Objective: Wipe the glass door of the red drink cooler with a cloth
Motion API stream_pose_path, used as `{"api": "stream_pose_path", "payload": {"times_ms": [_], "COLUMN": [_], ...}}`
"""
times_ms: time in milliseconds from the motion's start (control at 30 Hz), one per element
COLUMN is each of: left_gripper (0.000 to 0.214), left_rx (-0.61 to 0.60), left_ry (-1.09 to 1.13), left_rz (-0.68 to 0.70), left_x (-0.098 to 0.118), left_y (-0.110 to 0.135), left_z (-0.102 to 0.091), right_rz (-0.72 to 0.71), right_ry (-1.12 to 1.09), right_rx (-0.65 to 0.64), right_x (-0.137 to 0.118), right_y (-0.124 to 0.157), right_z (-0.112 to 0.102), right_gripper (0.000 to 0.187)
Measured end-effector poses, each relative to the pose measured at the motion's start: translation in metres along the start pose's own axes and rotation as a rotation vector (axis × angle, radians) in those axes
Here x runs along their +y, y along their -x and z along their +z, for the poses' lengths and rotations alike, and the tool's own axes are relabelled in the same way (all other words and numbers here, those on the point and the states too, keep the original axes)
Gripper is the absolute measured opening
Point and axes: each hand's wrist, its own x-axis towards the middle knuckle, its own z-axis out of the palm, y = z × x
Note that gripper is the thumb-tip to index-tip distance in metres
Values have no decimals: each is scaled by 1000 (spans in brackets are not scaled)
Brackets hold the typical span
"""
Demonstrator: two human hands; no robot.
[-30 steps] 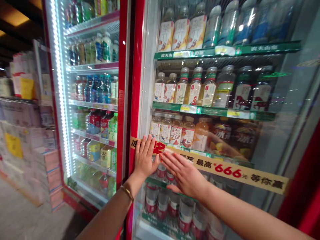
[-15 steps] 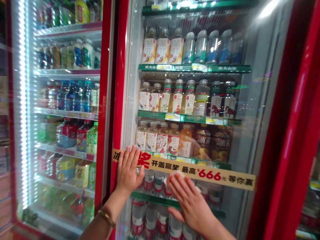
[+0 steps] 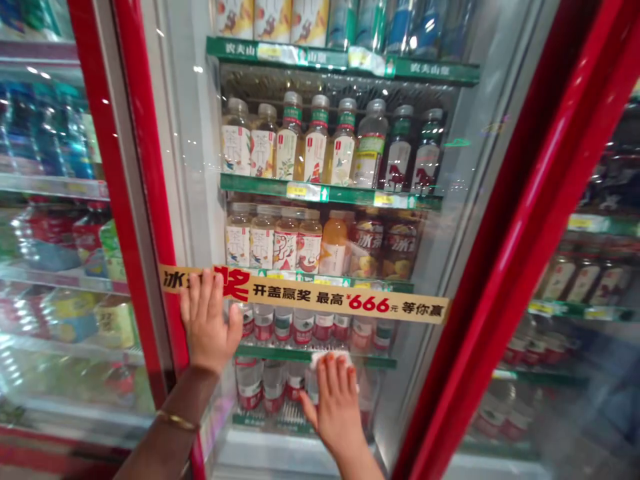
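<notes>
My left hand (image 3: 209, 320) lies flat with its fingers stretched and thumb apart on the glass door (image 3: 195, 153) of a drinks fridge, over the left end of a beige strip (image 3: 295, 293) with printed lettering. A bracelet (image 3: 176, 421) circles that wrist. Lower and to the right, my right hand (image 3: 336, 403) presses a folded white wipe (image 3: 320, 360) against the same glass, fingers together on top of it and thumb out to the side. Most of the wipe is hidden under the fingers; its edges show around the fingertips.
Behind the glass, green-edged shelves (image 3: 330, 189) hold rows of bottled drinks (image 3: 315, 147). Red door frames (image 3: 500, 220) border the glass. More fridges with bottles stand at the left and right, such as the blue bottles (image 3: 45, 130).
My right hand has slid down the glass with the white wipe, from the beige strip to below it. My left hand stays on the strip's left end. The view has shifted right and down.
</notes>
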Motion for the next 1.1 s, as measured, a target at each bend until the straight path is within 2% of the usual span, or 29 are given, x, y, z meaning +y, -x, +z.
{"api": "stream_pose_path", "payload": {"times_ms": [67,100,133,167,233,300,333,367,433,500,567,600,667,733,800,867,933,967,1033,1100], "left_gripper": [89,91,93,93,95,96,97,97,97,97,96,96,95,96,98,100,100,99,98,97], "left_rx": [-62,-93,-115,-128,-131,-119,-114,-111,-105,-103,-105,-109,-115,-116,-110,-100,-97,-99,-97,-81], "left_ry": [-11,-18,-25,-33,-46,-49,-46,-38,-17,6,26,31,35,34,39,50,67,73,86,92], "left_rz": [8,25,38,39,12,-10,-17,-20,-23,-26,-31,-31,-28,-29,-36,-40,-42,-44,-39,-26], "left_x": [7,10,11,12,12,12,12,12,13,12,11,10,8,8,8,8,8,7,6,6], "left_y": [32,48,63,75,89,94,93,92,88,86,84,84,85,86,87,87,86,85,84,84], "left_z": [-2,-2,-3,-4,-4,-2,-2,-2,-2,-2,-3,-3,-3,-3,-3,-4,-4,-4,-4,-3], "right_rz": [-170,-186,-132,-15,320,602,664,665,501,239,66,55,191,445,677,783,772,720,541,326], "right_ry": [-48,-51,-37,-22,-23,-58,-72,-75,-62,-61,-76,-81,-66,-33,-15,-35,-53,-55,-48,-29], "right_rx": [-50,-65,-70,-67,-36,21,42,55,34,-5,3,-7,-67,-126,-77,20,36,8,-86,-146], "right_x": [-5,5,19,36,64,69,60,46,7,-34,-61,-66,-56,-25,11,34,32,21,-14,-48], "right_y": [48,65,74,76,56,20,4,-6,-2,33,83,107,134,124,81,29,-6,-11,5,50], "right_z": [0,-3,-6,-9,-12,-7,-2,4,20,37,48,49,41,25,11,4,4,8,21,33], "right_gripper": [80,79,79,82,86,87,87,88,90,92,96,99,106,105,97,89,88,91,99,106]}}
